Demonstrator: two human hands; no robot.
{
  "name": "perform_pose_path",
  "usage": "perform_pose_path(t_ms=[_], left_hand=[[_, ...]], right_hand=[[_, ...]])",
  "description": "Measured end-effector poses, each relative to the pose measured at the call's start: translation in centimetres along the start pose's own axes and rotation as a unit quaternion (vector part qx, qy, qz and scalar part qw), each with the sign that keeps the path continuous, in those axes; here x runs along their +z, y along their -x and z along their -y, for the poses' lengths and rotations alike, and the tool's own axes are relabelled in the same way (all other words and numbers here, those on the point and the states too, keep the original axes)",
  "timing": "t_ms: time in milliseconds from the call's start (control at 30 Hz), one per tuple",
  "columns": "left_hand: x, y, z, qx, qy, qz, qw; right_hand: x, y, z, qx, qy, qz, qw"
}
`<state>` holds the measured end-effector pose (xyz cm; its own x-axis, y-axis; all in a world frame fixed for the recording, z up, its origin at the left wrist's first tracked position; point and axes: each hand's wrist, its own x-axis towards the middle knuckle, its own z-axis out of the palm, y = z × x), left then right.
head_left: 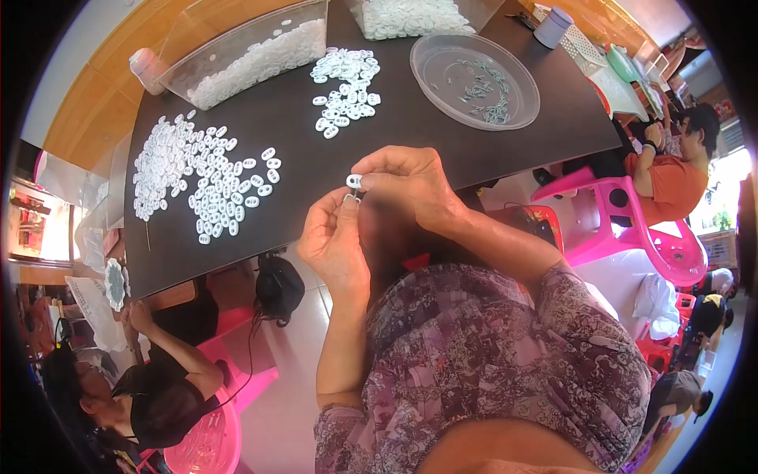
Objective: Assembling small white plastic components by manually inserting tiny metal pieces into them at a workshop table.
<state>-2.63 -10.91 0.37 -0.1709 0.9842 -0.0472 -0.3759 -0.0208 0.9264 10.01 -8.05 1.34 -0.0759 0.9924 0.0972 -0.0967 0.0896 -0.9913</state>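
Note:
Close together over the table's near edge, both hands pinch small white oval plastic pieces. In the fingertips of my right hand [420,188] is a white piece [354,181] with a dark slot or mark. My left hand [338,243] pinches another white part just below it, mostly covered by the thumb. A thin dark bit shows between the two; whether they are joined I cannot tell. Many like white pieces lie in a large heap [217,186] at the left and a smaller heap [347,87] beyond my hands. A round clear tray [422,83] holds small grey-green bits.
A clear bin [178,83] and another clear container [474,9], both full of white pieces, stand at the back of the dark table [316,166]. A lidded jar [553,28] is at the far right. Seated people [675,170] are on pink chairs [604,229] at both sides.

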Motion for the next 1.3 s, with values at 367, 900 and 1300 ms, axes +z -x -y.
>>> perform_pose_path(t_ms=[367,900,1300], left_hand=[[-0.2,0.1,0.2,0.001,0.01,-0.007,1.0],[-0.3,0.1,1.2,0.036,0.052,0.002,0.998],[0.1,-0.2,0.9,0.034,0.098,-0.045,0.994]], right_hand=[[0.4,0.2,0.0,-0.007,-0.02,0.001,1.0],[1.1,0.7,-0.7,-0.003,-0.009,0.0,1.0],[0.6,0.7,0.0,-0.104,0.18,0.063,0.976]])
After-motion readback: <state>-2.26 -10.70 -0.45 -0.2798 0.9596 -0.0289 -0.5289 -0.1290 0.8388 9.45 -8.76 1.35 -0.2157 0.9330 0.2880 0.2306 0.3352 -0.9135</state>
